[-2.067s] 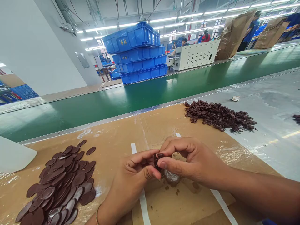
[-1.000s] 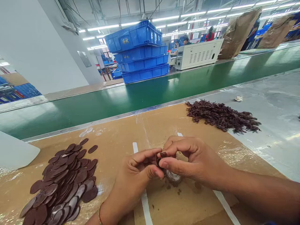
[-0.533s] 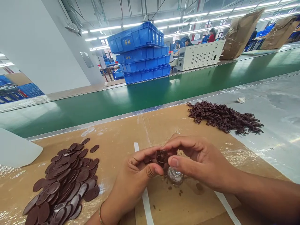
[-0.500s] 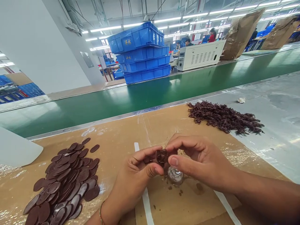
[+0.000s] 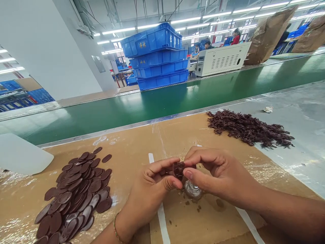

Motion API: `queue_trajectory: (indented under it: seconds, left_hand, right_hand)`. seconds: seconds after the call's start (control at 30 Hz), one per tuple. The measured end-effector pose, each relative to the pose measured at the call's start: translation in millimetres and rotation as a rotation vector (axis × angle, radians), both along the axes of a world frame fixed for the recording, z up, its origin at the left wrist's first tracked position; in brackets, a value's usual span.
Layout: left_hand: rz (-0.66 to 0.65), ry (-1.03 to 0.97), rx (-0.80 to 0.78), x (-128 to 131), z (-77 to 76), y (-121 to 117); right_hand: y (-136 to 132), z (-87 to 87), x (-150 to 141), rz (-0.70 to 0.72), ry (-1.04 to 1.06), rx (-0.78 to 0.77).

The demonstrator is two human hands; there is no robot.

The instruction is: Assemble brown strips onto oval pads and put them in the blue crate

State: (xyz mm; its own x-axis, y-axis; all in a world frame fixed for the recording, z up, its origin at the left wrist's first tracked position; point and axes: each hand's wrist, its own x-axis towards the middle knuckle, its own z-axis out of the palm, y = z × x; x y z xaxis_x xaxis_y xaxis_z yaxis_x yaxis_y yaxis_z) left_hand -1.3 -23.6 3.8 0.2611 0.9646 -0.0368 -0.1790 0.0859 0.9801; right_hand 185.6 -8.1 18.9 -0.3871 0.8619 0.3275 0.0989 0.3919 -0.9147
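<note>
Between the thumb and fingers of my left hand (image 5: pixel 149 189) is a small dark brown oval piece (image 5: pixel 178 170), tilted up, with raised uneven bits on its face. My right hand (image 5: pixel 220 173) pinches at the right edge of the same piece; its fingertips hide part of it. Just below the fingers, a small clear glass dish (image 5: pixel 193 190) stands on the cardboard. To the left lies a heap of flat brown oval discs (image 5: pixel 76 189). A pile of thin, branching dark brown pieces (image 5: pixel 248 128) sits beyond my right hand.
Brown cardboard (image 5: pixel 132 145) with white tape strips covers the worktop. A white container (image 5: pixel 25 154) lies at the left. Behind runs a green conveyor belt (image 5: pixel 114 117), with stacked blue crates (image 5: pixel 154 57) and a cream machine (image 5: pixel 223 59) along its far side. People are in the background.
The view has shifted slightly, so everything appears a little further right. Both hands keep hold of the brown piece, with the right fingertips slightly closer over it.
</note>
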Motion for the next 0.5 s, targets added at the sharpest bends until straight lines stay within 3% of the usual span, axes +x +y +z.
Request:
queue_trajectory:
  seconds: [0.23,0.5]
  left_hand:
    - [-0.023,-0.052,0.017,1.5,-0.1,-1.7]
    - [-0.008,-0.084,-0.01,0.6,0.4,-0.7]
  right_hand:
    - [0.9,-1.0,0.1,-0.006,-0.006,0.031]
    - [1.9,1.7,1.3,-0.039,-0.061,0.254]
